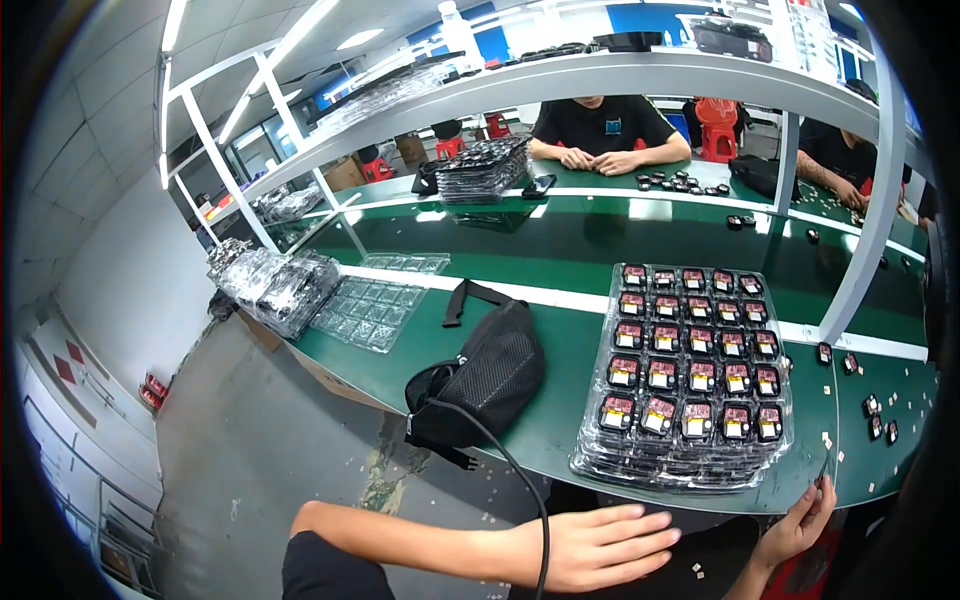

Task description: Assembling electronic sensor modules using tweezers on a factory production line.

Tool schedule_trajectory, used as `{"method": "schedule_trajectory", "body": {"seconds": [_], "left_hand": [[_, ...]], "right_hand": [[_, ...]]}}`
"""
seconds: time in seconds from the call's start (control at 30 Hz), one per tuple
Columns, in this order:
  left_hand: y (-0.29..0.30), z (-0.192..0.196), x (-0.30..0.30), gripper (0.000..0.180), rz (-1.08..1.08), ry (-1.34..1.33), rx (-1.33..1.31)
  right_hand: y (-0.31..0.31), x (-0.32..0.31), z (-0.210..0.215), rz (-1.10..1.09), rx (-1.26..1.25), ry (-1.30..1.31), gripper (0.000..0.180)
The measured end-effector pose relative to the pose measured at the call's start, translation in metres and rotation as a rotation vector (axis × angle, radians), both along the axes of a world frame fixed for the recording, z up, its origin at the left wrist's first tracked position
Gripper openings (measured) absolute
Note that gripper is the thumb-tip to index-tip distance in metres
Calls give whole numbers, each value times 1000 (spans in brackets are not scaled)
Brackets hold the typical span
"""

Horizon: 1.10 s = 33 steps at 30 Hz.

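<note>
Head view: left hand (590,545) lies flat with fingers spread, grasping nothing, below the table (560,420) edge, a black cable (500,455) crossing its wrist. Right hand (800,525) pinches tweezers (823,468) at the table's front edge, just right of the tray stack (690,375) of small black parts. A black bag (485,380) sits left of the stack; loose parts (878,415) lie to the right.

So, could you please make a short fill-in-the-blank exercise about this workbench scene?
1. The stack of clear trays rests on a ____ table.
2. Left of the trays lies a ____ mesh bag.
3. The left hand is held flat with ____ fingers, below the table's edge.
4. The right hand pinches a thin ____ tool.

Missing words: green; black; spread; dark
</note>
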<state>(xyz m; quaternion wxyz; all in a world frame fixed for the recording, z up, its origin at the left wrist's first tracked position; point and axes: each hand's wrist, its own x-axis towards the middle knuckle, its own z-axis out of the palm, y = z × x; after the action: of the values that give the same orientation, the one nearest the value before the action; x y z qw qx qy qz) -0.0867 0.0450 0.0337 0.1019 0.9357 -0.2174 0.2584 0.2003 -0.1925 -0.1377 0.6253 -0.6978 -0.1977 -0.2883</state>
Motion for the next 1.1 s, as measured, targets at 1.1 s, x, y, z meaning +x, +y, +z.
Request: {"method": "schedule_trajectory", "body": {"seconds": [1.1], "left_hand": [[399,236,-7,15,830,-1058,734]], "right_hand": [[49,-16,32,-483,-273,-208,28]]}}
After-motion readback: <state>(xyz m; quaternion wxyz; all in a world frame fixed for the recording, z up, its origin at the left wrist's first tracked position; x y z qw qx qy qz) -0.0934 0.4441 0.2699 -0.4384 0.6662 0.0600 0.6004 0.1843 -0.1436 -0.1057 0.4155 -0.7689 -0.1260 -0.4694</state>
